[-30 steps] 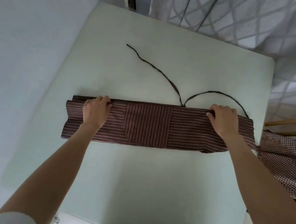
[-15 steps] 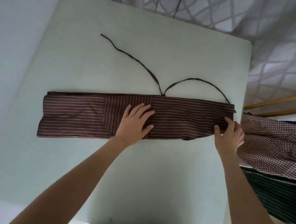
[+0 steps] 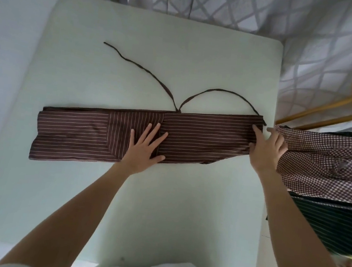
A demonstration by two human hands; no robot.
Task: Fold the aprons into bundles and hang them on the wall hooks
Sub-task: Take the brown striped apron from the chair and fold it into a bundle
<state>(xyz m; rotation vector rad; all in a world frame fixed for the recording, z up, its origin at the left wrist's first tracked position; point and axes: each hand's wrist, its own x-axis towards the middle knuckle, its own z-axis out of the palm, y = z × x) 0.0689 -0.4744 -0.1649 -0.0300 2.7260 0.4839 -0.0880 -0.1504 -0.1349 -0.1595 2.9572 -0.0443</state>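
Note:
A brown striped apron [image 3: 203, 136] lies folded into a long flat band across the pale table [image 3: 164, 197]. Its two thin ties [image 3: 146, 71] curve away toward the far side. My left hand [image 3: 145, 147] presses flat on the middle of the band, fingers spread. My right hand [image 3: 266, 151] holds the band's right end at the table edge, with the thumb on top and the fingers wrapped past the end.
A checked apron [image 3: 323, 166] and a dark striped one [image 3: 334, 230] hang off to the right over a wooden rack [image 3: 325, 112]. A patterned curtain [image 3: 270, 12] hangs behind the table. A plain wall [image 3: 10, 50] runs along the left.
My left hand left the band's left end and went to press flat on the middle. My right hand slid from the top edge out to the right end.

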